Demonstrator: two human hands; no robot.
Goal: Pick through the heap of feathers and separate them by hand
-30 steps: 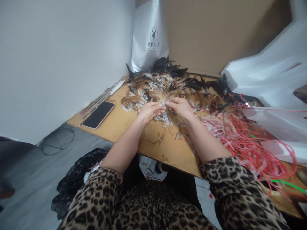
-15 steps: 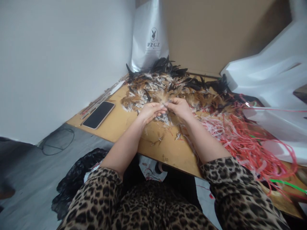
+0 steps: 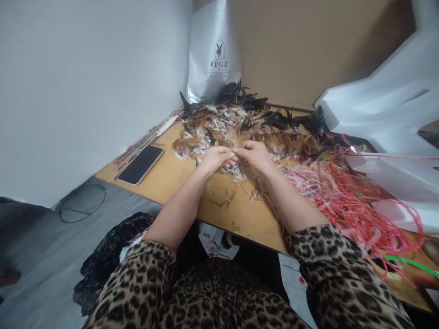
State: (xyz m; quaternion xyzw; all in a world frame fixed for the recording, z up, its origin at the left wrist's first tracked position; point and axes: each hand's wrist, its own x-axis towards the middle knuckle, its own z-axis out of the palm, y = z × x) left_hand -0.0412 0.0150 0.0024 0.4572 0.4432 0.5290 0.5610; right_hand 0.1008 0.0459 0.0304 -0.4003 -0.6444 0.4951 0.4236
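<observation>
1. The left hand (image 3: 216, 159) and right hand (image 3: 255, 154) meet fingertip to fingertip at frame centre, fingers curled, pinching a small tuft of feathers (image 3: 236, 147) between them.
2. Bare wooden table (image 3: 178, 176) lies lower left of the hands, where a phone (image 3: 141, 164) rests; red strings (image 3: 343, 196) crowd the right.
3. Beyond, a feather pile (image 3: 247, 121) spreads toward a white bag (image 3: 214, 50) at top centre.

Soft even daylight, faint shadows, wide-angle view — edges stretched, slightly soft
</observation>
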